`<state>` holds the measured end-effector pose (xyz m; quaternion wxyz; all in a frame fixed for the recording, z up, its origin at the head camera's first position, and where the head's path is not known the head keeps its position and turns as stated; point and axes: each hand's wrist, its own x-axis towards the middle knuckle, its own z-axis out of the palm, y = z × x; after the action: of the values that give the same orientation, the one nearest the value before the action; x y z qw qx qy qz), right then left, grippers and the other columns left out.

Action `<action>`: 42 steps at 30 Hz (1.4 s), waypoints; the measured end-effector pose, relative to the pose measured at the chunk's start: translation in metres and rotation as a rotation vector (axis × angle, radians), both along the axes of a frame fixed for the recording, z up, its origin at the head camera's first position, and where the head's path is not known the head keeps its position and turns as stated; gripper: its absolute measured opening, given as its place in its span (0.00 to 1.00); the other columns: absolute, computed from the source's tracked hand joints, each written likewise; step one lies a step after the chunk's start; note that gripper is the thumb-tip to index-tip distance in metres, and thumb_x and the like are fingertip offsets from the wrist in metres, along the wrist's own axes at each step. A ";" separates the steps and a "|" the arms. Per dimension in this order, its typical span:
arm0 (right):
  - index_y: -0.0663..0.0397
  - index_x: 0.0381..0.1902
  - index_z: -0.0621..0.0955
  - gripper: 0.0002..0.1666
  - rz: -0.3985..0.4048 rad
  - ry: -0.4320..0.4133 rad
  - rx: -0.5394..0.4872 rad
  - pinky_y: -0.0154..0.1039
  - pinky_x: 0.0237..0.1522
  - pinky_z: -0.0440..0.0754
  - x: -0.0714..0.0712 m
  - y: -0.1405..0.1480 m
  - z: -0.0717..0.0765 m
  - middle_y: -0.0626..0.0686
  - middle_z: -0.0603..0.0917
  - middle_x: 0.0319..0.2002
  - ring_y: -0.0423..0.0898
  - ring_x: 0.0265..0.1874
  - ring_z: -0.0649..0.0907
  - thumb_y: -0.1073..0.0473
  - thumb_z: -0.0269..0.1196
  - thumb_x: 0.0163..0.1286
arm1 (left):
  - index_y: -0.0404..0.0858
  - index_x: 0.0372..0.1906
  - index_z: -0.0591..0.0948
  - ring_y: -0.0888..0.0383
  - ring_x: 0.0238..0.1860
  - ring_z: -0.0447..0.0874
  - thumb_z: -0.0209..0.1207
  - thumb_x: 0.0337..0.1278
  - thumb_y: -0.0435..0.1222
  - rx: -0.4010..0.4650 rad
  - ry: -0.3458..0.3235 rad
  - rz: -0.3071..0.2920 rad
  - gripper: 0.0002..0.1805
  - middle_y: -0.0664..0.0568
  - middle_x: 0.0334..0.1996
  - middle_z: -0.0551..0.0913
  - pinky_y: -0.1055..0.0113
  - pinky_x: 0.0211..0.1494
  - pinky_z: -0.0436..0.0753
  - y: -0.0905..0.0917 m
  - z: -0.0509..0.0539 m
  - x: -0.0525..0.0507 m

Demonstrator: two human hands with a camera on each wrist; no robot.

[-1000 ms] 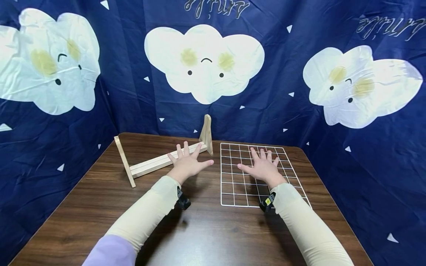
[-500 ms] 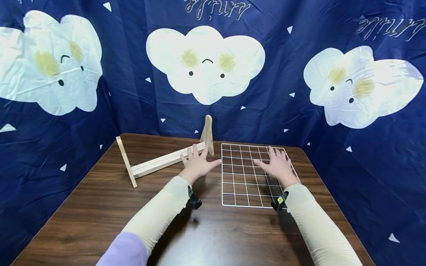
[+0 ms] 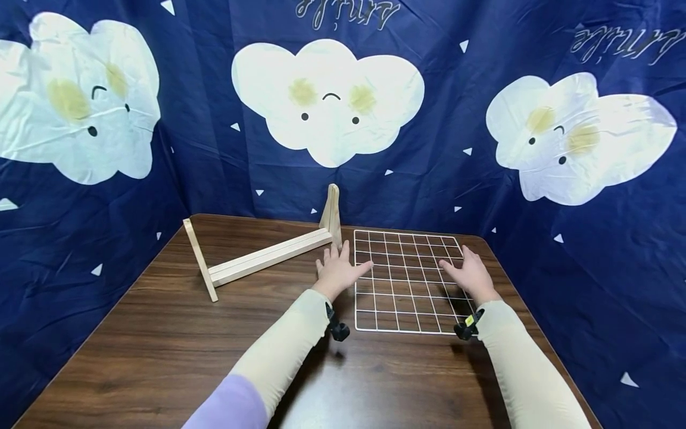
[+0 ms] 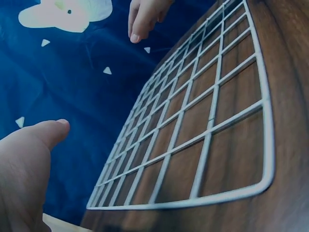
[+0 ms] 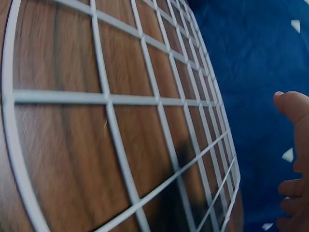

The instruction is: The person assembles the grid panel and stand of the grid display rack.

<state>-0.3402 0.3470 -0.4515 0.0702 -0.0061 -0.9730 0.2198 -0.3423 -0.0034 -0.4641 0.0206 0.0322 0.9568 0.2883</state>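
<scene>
A white wire grid panel (image 3: 355, 286) lies flat on the right half of the table. My left hand (image 3: 339, 273) hovers at its left edge, fingers spread and the thumb reaching over the border wire. At the opposite edge is my right hand (image 3: 471, 275), its thumb pointing inward over the grid. Both wrist views show the thumbs apart from the wires: the left thumb (image 4: 48, 133) and the right thumb (image 5: 292, 104) have only blue cloth behind them. Neither hand holds anything. The right hand's other fingers are partly hidden in the head view.
A pale wooden stand (image 3: 270, 257) sits at the back left, with a low rail between two end pieces. Its right upright (image 3: 331, 214) is close to the left fingertips. Blue cloud-print cloth (image 3: 214, 179) walls in the brown table (image 3: 161, 351) at the back and sides.
Both hands have moved right. The left went from in front of the wooden rail to the grid's left edge, the right from the grid's middle to its right edge. Grid and stand stayed put.
</scene>
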 end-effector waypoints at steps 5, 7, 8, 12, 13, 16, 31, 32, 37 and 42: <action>0.78 0.75 0.51 0.58 -0.012 -0.041 -0.006 0.66 0.71 0.56 0.003 0.015 -0.012 0.79 0.56 0.72 0.75 0.72 0.57 0.36 0.59 0.71 | 0.42 0.82 0.50 0.37 0.80 0.42 0.50 0.56 0.74 0.022 0.004 0.002 0.59 0.36 0.80 0.48 0.39 0.77 0.48 0.014 -0.017 0.001; 0.78 0.75 0.51 0.58 -0.016 -0.064 -0.005 0.65 0.71 0.57 0.005 0.019 -0.018 0.80 0.56 0.72 0.75 0.71 0.57 0.37 0.59 0.71 | 0.40 0.82 0.51 0.38 0.80 0.43 0.53 0.57 0.71 0.026 -0.005 0.008 0.58 0.36 0.80 0.49 0.40 0.77 0.48 0.018 -0.021 0.003; 0.79 0.75 0.51 0.57 -0.019 -0.069 -0.010 0.65 0.71 0.58 0.006 0.022 -0.021 0.80 0.56 0.72 0.75 0.71 0.58 0.38 0.59 0.71 | 0.40 0.82 0.51 0.38 0.80 0.43 0.54 0.57 0.71 0.028 -0.008 0.011 0.58 0.36 0.80 0.49 0.40 0.77 0.48 0.019 -0.022 0.003; 0.81 0.74 0.52 0.54 -0.050 -0.087 -0.020 0.64 0.70 0.60 0.009 0.030 -0.033 0.82 0.58 0.70 0.75 0.69 0.61 0.43 0.58 0.71 | 0.39 0.81 0.51 0.38 0.80 0.42 0.56 0.57 0.69 0.044 -0.022 0.019 0.58 0.36 0.80 0.49 0.40 0.78 0.46 0.024 -0.025 0.006; 0.82 0.73 0.52 0.54 -0.059 -0.091 -0.016 0.64 0.69 0.62 0.010 0.031 -0.035 0.83 0.59 0.68 0.75 0.68 0.63 0.44 0.58 0.70 | 0.39 0.81 0.51 0.37 0.80 0.42 0.57 0.57 0.68 0.048 -0.025 0.019 0.58 0.36 0.80 0.50 0.40 0.78 0.46 0.025 -0.025 0.007; 0.82 0.72 0.56 0.52 -0.072 -0.094 0.020 0.64 0.66 0.66 0.012 0.038 -0.042 0.83 0.65 0.65 0.76 0.65 0.68 0.46 0.60 0.67 | 0.38 0.81 0.51 0.37 0.80 0.42 0.57 0.57 0.68 0.055 -0.044 0.014 0.58 0.36 0.79 0.50 0.40 0.78 0.45 0.027 -0.026 0.011; 0.72 0.45 0.82 0.24 -0.019 -0.073 0.235 0.62 0.43 0.80 0.007 0.039 -0.033 0.73 0.84 0.40 0.71 0.40 0.83 0.55 0.62 0.60 | 0.34 0.80 0.53 0.37 0.79 0.44 0.60 0.55 0.67 0.004 -0.021 0.008 0.59 0.35 0.78 0.55 0.40 0.78 0.44 0.030 -0.030 0.020; 0.70 0.38 0.82 0.20 -0.018 -0.075 0.235 0.61 0.40 0.80 0.006 0.039 -0.032 0.71 0.85 0.36 0.69 0.36 0.83 0.55 0.63 0.58 | 0.34 0.80 0.53 0.37 0.79 0.44 0.60 0.55 0.67 -0.001 -0.018 0.008 0.59 0.35 0.78 0.55 0.40 0.78 0.44 0.030 -0.031 0.020; 0.58 0.17 0.75 0.15 -0.012 -0.099 0.240 0.58 0.32 0.79 0.002 0.036 -0.030 0.61 0.81 0.22 0.59 0.22 0.79 0.56 0.64 0.56 | 0.34 0.80 0.54 0.36 0.79 0.45 0.59 0.54 0.68 -0.012 -0.015 0.011 0.60 0.35 0.78 0.56 0.39 0.77 0.45 0.030 -0.031 0.019; 0.58 0.17 0.75 0.15 0.001 -0.120 0.255 0.56 0.32 0.80 -0.002 0.034 -0.028 0.59 0.81 0.22 0.57 0.22 0.79 0.56 0.64 0.57 | 0.35 0.81 0.51 0.38 0.80 0.43 0.58 0.54 0.70 -0.024 -0.052 0.015 0.61 0.37 0.79 0.54 0.39 0.77 0.43 0.032 -0.030 0.017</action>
<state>-0.3417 0.3805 -0.4799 0.0120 -0.0099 -0.9955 0.0935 -0.3248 0.0284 -0.4942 0.0435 0.0171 0.9596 0.2776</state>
